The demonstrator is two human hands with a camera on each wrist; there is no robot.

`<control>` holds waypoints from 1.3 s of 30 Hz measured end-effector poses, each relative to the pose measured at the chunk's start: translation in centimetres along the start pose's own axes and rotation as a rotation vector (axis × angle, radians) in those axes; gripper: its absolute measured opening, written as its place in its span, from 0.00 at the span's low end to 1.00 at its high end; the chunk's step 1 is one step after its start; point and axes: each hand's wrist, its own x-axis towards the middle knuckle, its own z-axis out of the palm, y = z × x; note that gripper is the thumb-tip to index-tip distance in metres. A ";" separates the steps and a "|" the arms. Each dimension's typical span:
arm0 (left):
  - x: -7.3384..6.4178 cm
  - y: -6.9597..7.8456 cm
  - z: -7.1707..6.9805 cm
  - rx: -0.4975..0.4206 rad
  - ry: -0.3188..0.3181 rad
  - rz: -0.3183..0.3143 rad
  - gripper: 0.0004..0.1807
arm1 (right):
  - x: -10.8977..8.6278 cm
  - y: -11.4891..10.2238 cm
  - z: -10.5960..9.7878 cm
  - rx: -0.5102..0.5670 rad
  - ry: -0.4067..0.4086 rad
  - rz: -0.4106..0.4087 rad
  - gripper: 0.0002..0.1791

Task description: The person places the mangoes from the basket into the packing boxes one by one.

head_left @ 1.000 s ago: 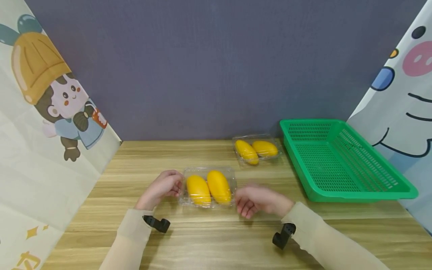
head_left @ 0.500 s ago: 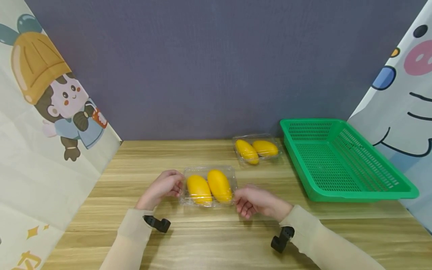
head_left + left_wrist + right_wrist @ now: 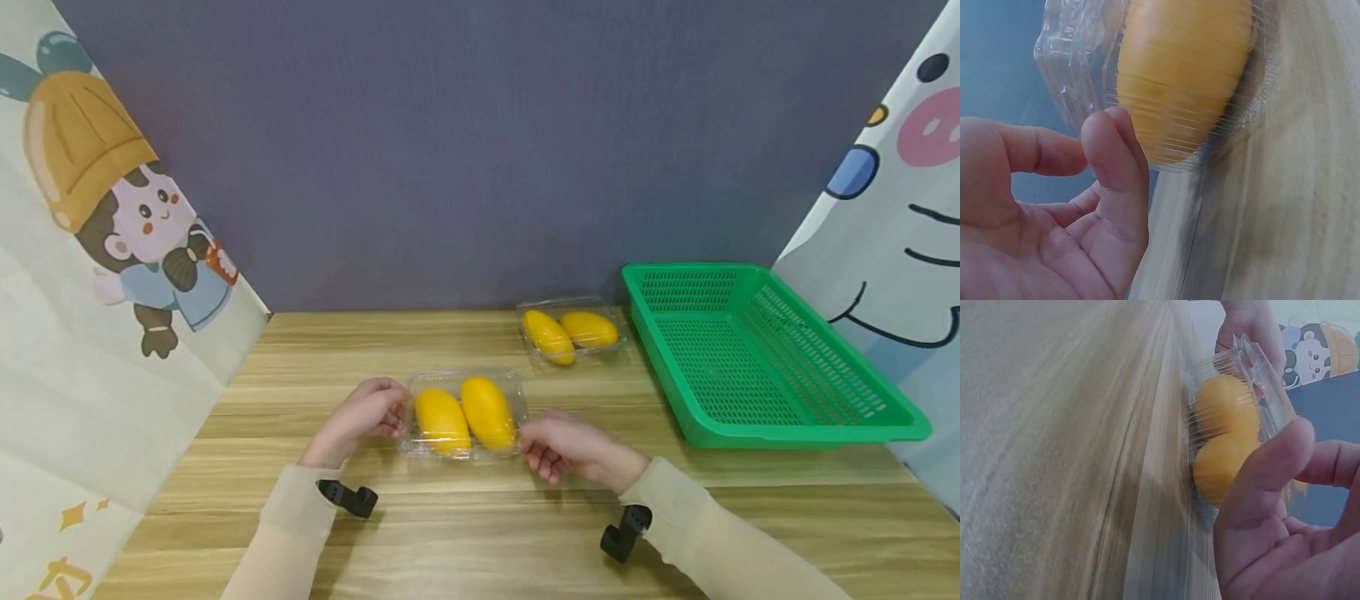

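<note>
A clear plastic clamshell box [image 3: 431, 380] with two yellow mangoes [image 3: 487, 414] inside sits on the wooden table between my hands. At its left side my left hand [image 3: 367, 414] pinches the edge between thumb and fingers; in the left wrist view the thumb [image 3: 1110, 156] overlaps the box's ribbed wall. My right hand [image 3: 566, 447] has its thumb and index finger at the near right corner, the other fingers curled beneath. The right wrist view shows the right thumb [image 3: 1272, 465] against the box's rim, with both mangoes [image 3: 1225, 406] seen through the plastic.
A second clear box [image 3: 583, 303] with two mangoes stands farther back, near the dark wall panel. To the right is a green slotted basket [image 3: 697, 421]. Printed cartoon sheets [image 3: 150, 217] line both sides of the wooden table [image 3: 465, 533].
The right hand and forearm have shifted slightly left, and the mangoes in the near box have moved a little. The left hand stays in place. The far box and basket have not moved.
</note>
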 end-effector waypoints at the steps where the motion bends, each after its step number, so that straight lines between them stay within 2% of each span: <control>1: 0.0 0.0 0.0 0.000 0.001 0.001 0.13 | 0.0 0.0 0.0 -0.002 0.006 -0.004 0.06; 5: 0.1 -0.1 0.0 -0.009 -0.006 0.015 0.14 | 0.0 -0.1 0.2 -0.010 0.037 -0.014 0.06; 10: 0.2 -0.4 0.2 -0.030 -0.035 0.054 0.22 | 0.1 0.1 0.3 0.006 0.097 -0.015 0.05; 12: 0.1 -0.4 0.2 -0.026 -0.040 0.057 0.21 | 0.2 0.1 0.3 0.018 0.124 -0.017 0.05; 17: -0.9 0.1 -0.1 0.105 -0.061 0.026 0.11 | 0.4 0.2 0.2 0.033 0.175 -0.018 0.07; 19: -1.3 0.3 -0.4 0.185 -0.117 0.011 0.11 | 0.5 0.2 0.2 0.041 0.196 -0.015 0.06; 21: -1.7 0.3 -0.7 0.233 -0.219 -0.001 0.13 | 0.6 0.3 0.3 0.049 0.216 -0.010 0.06; 24: -2.0 0.2 -1.0 0.236 -0.364 0.001 0.13 | 0.7 0.3 0.3 0.056 0.233 -0.006 0.06; 26: -2.1 0.0 -1.1 0.211 -0.411 0.007 0.13 | 0.7 0.4 0.3 0.057 0.236 -0.005 0.06; 31: -1.9 -0.3 -0.9 0.154 -0.379 0.011 0.13 | 0.7 0.3 0.2 0.052 0.225 -0.008 0.07; 39: -1.2 -0.8 -0.7 0.104 -0.345 -0.018 0.12 | 1.1 0.1 0.2 0.048 0.218 -0.007 0.07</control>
